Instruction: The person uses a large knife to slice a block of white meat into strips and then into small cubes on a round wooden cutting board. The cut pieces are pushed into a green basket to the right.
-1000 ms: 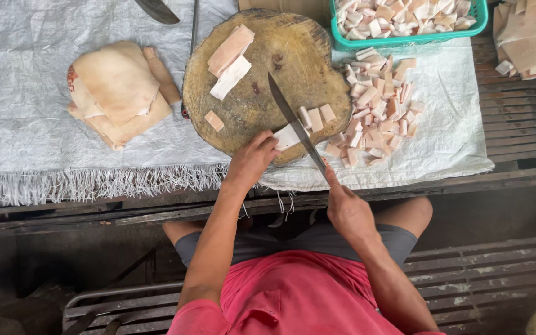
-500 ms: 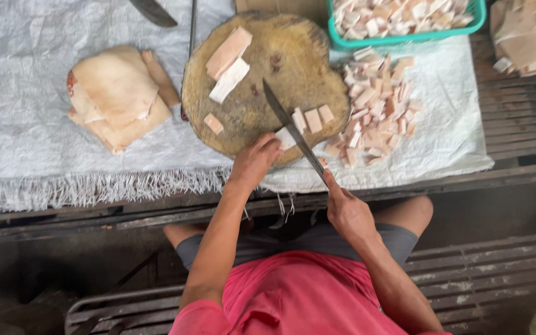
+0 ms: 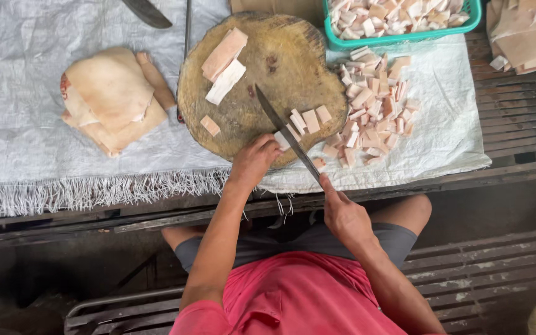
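Note:
A round wooden chopping block [image 3: 280, 43] lies on a white woven sheet [image 3: 20, 105]. My right hand [image 3: 342, 214] grips the handle of a long knife [image 3: 286, 133], its blade slanting across the block's near side. My left hand [image 3: 254, 160] presses a pale strip of pork fat [image 3: 282, 139] at the block's near edge, right beside the blade. Three cut cubes [image 3: 310, 119] lie just right of the blade. Two longer strips [image 3: 224, 62] and one small piece [image 3: 209, 125] rest farther left on the block.
A heap of cut cubes [image 3: 373, 105] lies on the sheet right of the block. A green basket [image 3: 398, 38] of cubes stands behind it. Folded skin slabs [image 3: 110, 99] lie at left, more slabs [image 3: 528, 31] at far right. Another knife blade [image 3: 147, 12] lies at the top.
The knife blade has shifted slightly left along the strip under my left hand. The cut pieces right of the blade stay where they were.

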